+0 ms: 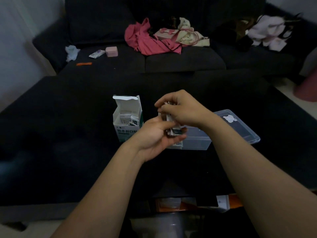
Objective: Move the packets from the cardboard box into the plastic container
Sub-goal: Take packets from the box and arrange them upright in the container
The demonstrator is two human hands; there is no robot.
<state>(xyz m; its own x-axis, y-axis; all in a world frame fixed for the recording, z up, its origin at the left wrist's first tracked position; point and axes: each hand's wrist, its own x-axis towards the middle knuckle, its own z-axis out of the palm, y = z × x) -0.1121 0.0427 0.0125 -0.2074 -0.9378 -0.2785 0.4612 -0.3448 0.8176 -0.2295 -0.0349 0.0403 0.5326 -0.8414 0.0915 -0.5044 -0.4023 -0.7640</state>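
Our left hand (155, 134) and right hand (181, 109) both grip a stack of packets (169, 123) above the plastic container (197, 143), mid-table (68, 143); the cardboard box (127, 119) stands just left, wide bare surface toward each edge.

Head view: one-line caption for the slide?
Both hands, left hand and right hand, hold packets between open cardboard box and plastic container.

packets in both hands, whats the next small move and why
Probably lower the stack of packets into the plastic container. Both the left hand and right hand already hold it just above the container, and the cardboard box still holds more.
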